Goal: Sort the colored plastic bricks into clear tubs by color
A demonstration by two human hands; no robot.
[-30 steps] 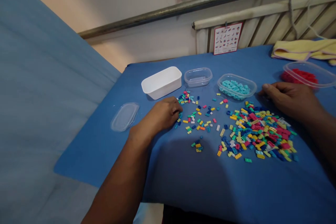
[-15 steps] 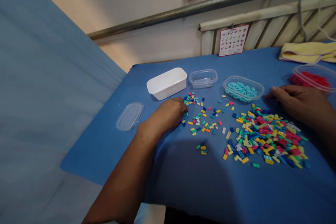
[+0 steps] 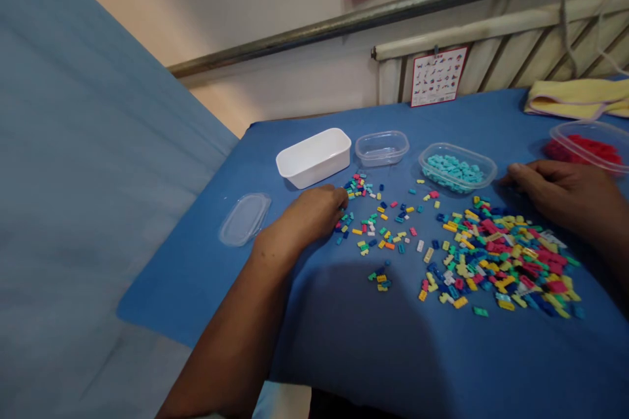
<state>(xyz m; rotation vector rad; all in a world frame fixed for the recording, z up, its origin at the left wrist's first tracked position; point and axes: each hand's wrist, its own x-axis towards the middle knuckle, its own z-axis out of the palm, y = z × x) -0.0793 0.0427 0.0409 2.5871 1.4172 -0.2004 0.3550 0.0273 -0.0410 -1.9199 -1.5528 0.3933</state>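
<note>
My left hand (image 3: 318, 211) rests on the blue table at the left edge of a loose scatter of small toy building bricks (image 3: 369, 224). Its fingers are curled down among the bricks, and whatever they hold is hidden. On the right, my right hand (image 3: 565, 193) lies with thumb and fingers drawn together, its inner side out of sight. Its fingertips are just beside a clear tub of turquoise bricks (image 3: 455, 170). Below that hand spreads a large mixed pile of bricks (image 3: 506, 255) in yellow, pink, blue, green and white.
Behind the scatter stand a white tub (image 3: 317, 169) and a clear tub (image 3: 382, 156). Clear lids (image 3: 244, 219) lie at the left. A clear tub of red bricks (image 3: 590, 149), a yellow cloth (image 3: 574, 98) and a picture card (image 3: 437, 77) are toward the back.
My left hand has shifted very slightly at the edge of the scattered bricks. My right hand stays in the same place, and the view has tilted a little.
</note>
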